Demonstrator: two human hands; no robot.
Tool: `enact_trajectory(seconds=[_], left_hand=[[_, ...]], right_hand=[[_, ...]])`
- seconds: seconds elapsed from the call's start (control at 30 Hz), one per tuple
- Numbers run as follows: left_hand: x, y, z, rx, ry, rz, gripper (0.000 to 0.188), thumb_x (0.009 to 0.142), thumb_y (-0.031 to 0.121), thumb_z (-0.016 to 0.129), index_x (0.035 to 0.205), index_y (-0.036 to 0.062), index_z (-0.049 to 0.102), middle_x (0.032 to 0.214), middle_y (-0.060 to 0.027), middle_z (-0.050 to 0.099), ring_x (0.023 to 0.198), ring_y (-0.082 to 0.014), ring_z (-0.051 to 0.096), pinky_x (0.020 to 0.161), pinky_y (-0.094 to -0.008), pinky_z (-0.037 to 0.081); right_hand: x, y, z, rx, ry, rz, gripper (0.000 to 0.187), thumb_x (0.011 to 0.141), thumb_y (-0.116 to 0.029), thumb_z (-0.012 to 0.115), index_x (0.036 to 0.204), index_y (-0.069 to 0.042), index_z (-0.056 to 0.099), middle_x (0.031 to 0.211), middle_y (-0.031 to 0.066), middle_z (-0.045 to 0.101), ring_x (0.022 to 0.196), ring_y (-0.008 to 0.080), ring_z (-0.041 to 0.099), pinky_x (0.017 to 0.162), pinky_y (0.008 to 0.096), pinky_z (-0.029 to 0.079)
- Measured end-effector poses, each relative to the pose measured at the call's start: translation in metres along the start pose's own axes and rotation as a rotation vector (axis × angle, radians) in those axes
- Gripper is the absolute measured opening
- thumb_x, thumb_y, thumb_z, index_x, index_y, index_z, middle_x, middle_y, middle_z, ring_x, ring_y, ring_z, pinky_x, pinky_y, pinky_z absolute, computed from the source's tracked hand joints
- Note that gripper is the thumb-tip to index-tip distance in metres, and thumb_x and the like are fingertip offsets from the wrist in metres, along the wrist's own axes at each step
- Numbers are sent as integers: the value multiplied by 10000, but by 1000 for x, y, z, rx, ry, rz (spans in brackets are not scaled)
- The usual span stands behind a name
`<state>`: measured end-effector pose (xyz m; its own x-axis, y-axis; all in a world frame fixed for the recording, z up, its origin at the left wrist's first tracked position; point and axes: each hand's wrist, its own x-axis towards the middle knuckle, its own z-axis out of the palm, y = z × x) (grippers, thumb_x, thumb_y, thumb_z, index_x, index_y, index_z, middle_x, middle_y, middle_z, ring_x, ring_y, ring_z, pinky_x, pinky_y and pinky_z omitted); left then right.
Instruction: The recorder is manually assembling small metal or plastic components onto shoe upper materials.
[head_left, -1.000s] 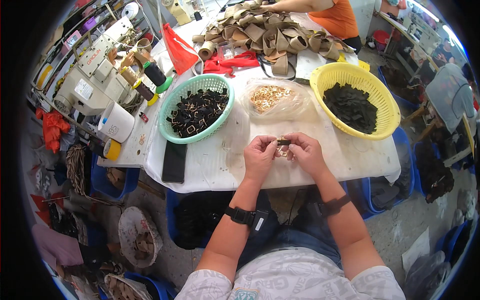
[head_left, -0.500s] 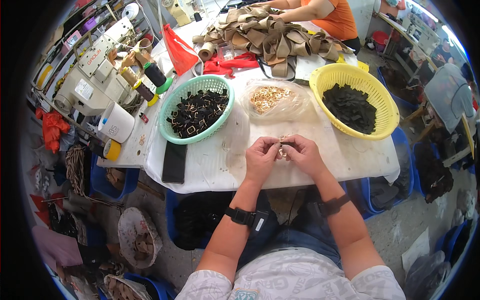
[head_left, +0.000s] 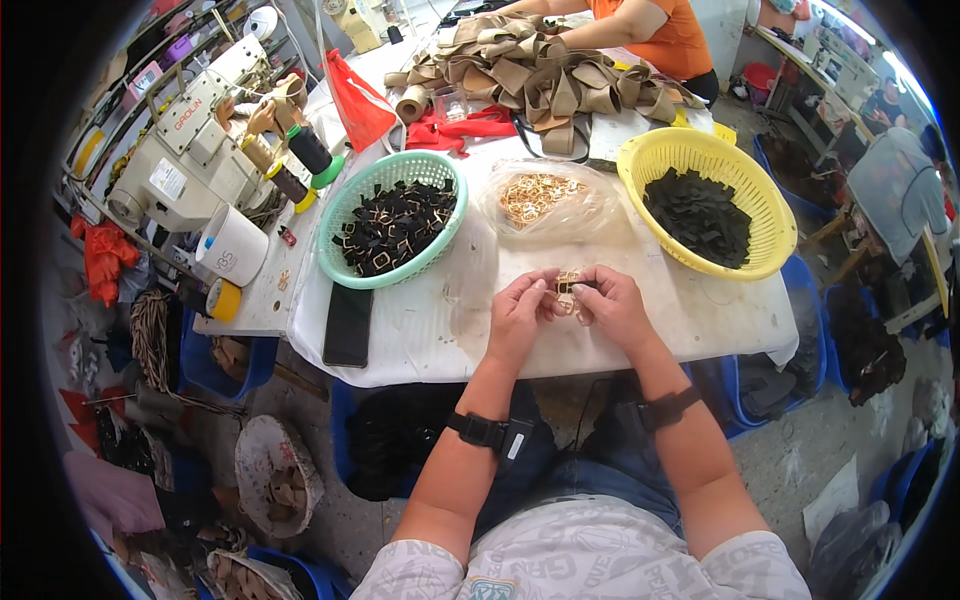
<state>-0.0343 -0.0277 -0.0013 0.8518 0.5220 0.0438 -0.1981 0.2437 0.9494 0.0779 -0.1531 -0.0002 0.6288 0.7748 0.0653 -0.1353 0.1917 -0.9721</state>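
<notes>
My left hand (head_left: 517, 318) and my right hand (head_left: 616, 308) meet over the near part of the white-topped table, fingers pinched. Between their fingertips is a small gold buckle (head_left: 567, 278) with a short black strip across it. Both hands appear to grip this piece; more gold metal shows just below, partly covered by the fingers. Beyond the hands lies a clear plastic bag (head_left: 600, 212) of loose gold buckles (head_left: 537, 198). To the left, a mint-green basket (head_left: 330, 225) holds black strips fitted with gold buckles (head_left: 400, 225). At the right, a yellow basket (head_left: 775, 225) contains plain black strips (head_left: 698, 215).
A dark phone (head_left: 347, 328) lies beside the green basket. Left of it stand a white cup (head_left: 233, 245), thread spools (head_left: 310, 150) and a sewing machine (head_left: 180, 165). Brown strap pieces (head_left: 540, 70) are heaped at the back, near a person in orange (head_left: 672, 40).
My fingers have spread slightly apart, so the buckle and black strip show more plainly between them. Beyond the sewing machine at left, another person's hands have shifted with a brown piece.
</notes>
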Motion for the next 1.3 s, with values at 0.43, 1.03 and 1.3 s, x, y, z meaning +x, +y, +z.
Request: enact_trajectory(seconds=[0.43,1.03,1.3], left_hand=[[0,-7,2,17,-119,104,297,835,-91,628,1126,-33,620,987,-71,664,876,-112,624,797,-241,517],[-2,2,6,214,-150,196,287,803,-104,651,1076,-16,658,1011,-42,573,935,-125,604,826,-243,505],[-1,1,4,170,-201,185,295,785,-114,667,1062,-15,661,1026,-56,576,953,-137,602,839,-256,514]], right_hand=[[-1,-3,1,-6,-22,14,76,877,-39,573,909,22,604,689,26,585,522,58,506,451,202,394],[1,-17,-13,-44,-99,60,46,840,-31,599,827,13,608,660,39,594,503,82,521,453,214,409],[1,-17,-20,30,-159,112,42,828,-28,602,827,13,612,645,56,595,486,103,526,451,227,413]])
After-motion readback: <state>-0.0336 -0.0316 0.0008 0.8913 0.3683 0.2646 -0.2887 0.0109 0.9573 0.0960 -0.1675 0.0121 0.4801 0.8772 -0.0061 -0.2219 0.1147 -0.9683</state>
